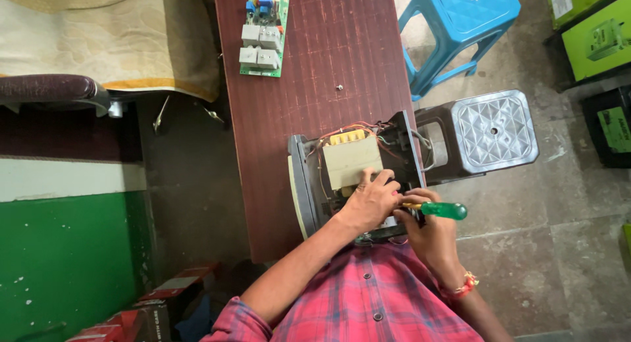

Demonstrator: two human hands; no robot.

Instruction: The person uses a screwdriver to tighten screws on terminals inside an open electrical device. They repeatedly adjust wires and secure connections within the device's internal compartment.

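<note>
Screwdriver (pixel 442 210) with the green handle lies almost level in my right hand (pixel 430 233); its long axis runs left to right, handle out to the right, the tip toward the opened device (pixel 348 174) at the near edge of the desk (pixel 309 99). The right grip is closed around the handle. My left hand (pixel 368 201) rests on the pale block inside, fingers bent; I cannot tell if it pinches anything. The cover is already off and the wires are bare. A green circuit board (pixel 264 34) and one small screw (pixel 339 87) lie apart on the desk, so I judge the dismantling partly done.
</note>
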